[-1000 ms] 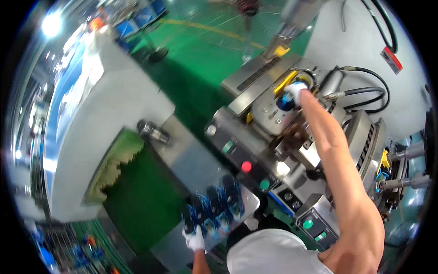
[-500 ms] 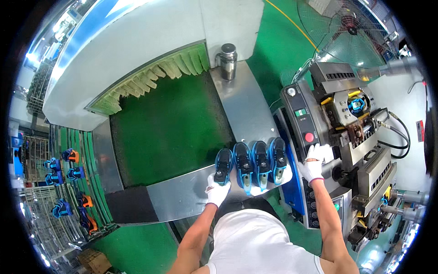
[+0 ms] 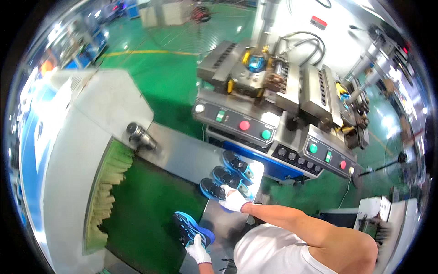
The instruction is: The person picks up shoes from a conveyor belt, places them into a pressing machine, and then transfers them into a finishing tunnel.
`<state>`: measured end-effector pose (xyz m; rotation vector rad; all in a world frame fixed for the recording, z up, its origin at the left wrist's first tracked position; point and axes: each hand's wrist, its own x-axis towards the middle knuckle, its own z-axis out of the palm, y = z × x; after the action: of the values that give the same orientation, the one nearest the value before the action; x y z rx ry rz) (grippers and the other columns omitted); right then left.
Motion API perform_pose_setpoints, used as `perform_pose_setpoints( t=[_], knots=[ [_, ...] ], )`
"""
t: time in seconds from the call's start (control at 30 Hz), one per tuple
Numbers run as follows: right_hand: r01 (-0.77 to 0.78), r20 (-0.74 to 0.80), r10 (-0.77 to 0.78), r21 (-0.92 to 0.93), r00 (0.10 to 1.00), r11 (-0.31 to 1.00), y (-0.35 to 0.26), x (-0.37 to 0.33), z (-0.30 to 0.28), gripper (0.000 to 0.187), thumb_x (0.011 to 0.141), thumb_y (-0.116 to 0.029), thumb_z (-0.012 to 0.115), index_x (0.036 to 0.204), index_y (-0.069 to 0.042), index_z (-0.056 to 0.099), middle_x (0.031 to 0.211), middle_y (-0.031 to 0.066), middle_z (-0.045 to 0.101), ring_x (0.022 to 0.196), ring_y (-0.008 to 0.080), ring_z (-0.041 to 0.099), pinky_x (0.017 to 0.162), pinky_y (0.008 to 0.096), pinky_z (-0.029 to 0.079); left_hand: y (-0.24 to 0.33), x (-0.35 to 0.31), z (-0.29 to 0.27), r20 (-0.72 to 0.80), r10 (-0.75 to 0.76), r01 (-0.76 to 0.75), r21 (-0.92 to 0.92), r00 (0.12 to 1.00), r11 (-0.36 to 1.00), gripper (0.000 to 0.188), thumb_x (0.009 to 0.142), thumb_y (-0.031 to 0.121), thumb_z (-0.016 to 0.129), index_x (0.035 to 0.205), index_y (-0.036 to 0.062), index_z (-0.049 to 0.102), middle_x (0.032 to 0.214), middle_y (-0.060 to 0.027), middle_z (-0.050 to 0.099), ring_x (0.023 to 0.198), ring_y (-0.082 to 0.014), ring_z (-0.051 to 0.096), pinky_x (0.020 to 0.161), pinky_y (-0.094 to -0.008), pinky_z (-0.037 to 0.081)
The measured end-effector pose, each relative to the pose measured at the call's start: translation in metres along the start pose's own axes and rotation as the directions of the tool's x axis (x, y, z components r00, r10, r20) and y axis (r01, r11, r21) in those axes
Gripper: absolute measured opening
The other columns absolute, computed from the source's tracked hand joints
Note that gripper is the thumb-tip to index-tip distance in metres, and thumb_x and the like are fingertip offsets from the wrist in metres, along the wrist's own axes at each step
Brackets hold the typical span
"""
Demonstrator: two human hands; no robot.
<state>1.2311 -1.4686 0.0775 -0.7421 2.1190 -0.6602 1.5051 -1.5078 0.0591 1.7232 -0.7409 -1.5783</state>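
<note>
My left hand [image 3: 198,249], in a white glove, is closed on a black sneaker with a bright blue sole [image 3: 186,226], lifted over the green belt and tilted with its sole partly showing. My right hand [image 3: 235,200], gloved too, has its fingers around the heel end of another black and blue sneaker [image 3: 210,188] on the steel ledge [image 3: 175,146]. Right beside that one lie two more such sneakers, a middle sneaker [image 3: 224,175] and a far sneaker [image 3: 234,160], side by side. The fingertips of my right hand are partly hidden.
A green conveyor belt [image 3: 141,205] runs into a pale machine housing with a fringed curtain [image 3: 107,196]. A steel flask [image 3: 140,135] stands on the ledge. Ahead is a press machine with control panels [image 3: 232,119], holding a blue shoe part [image 3: 256,64] in its clamp.
My view has swung to the right. The left hand has lifted a sneaker off the ledge and over the belt. My right hand has left the press panel and taken hold of another sneaker.
</note>
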Motion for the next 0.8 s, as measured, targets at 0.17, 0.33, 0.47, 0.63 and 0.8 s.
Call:
perform_pose_setpoints(
  t=[0.17,0.33,0.47,0.63,0.8],
  knots=[
    [0.07,-0.25,-0.015,0.211,0.968,0.975,0.027,-0.051,-0.029,0.085,0.078,-0.051,0.081,0.141,-0.003,0.052,0.125,0.0258,0.066,0.116,0.0372,0.065,0.102,0.0416,0.051,0.074,-0.032,0.074,0.285,0.034,-0.171,0.474,0.958,0.864,0.062,0.081,0.004,0.08,0.138,-0.0002,0.056,0.131,-0.0097,0.063,0.113,-0.0219,0.061,0.1,-0.0373,0.05],
    [-0.05,-0.392,0.329,0.576,0.859,0.816,0.055,-0.148,-0.091,0.086,0.076,-0.051,0.085,0.142,-0.003,0.054,0.126,0.022,0.067,0.115,0.0294,0.067,0.099,0.0398,0.053,0.039,-0.04,0.144,0.629,-0.01,-0.517,0.649,0.778,0.558,0.076,0.075,0.05,0.087,0.113,-0.0095,0.058,0.103,-0.0204,0.066,0.09,-0.0303,0.068,0.076,-0.043,0.058],
    [0.061,-0.422,0.6,0.847,0.679,0.528,0.119,-0.25,-0.117,0.085,0.076,-0.041,0.088,0.142,-0.001,0.053,0.108,0.0122,0.071,0.091,0.0159,0.067,0.079,0.0314,0.056,0.035,-0.154,0.214,0.89,-0.201,-0.769,0.456,0.41,0.449,0.042,0.078,0.035,0.089,0.078,0.0008,0.065,0.075,-0.0053,0.065,0.068,-0.0177,0.058,0.064,-0.0398,0.05],
    [0.198,-0.298,0.903,0.949,0.309,0.245,0.15,-0.393,-0.119,0.08,0.077,-0.038,0.089,0.14,-0.004,0.054,0.096,0.0076,0.069,0.07,0.0105,0.059,0.058,0.0293,0.048,-0.023,-0.26,0.237,0.865,-0.472,-0.946,0.277,0.17,0.166,0.056,0.076,0.04,0.089,0.104,-0.0041,0.068,0.098,-0.0139,0.074,0.085,-0.0244,0.069,0.079,-0.0418,0.055],
    [0.722,-0.264,0.945,0.614,-0.192,0.318,0.192,-0.524,-0.094,0.068,0.078,-0.019,0.087,0.136,-0.002,0.056,0.107,0.0087,0.07,0.09,0.0133,0.066,0.081,0.0303,0.054,-0.086,-0.431,0.247,0.648,-0.723,-0.948,0.005,-0.24,0.319,0.066,0.077,0.033,0.089,0.127,-0.0018,0.062,0.117,-0.0142,0.072,0.101,-0.024,0.068,0.09,-0.0403,0.054]
  ],
)
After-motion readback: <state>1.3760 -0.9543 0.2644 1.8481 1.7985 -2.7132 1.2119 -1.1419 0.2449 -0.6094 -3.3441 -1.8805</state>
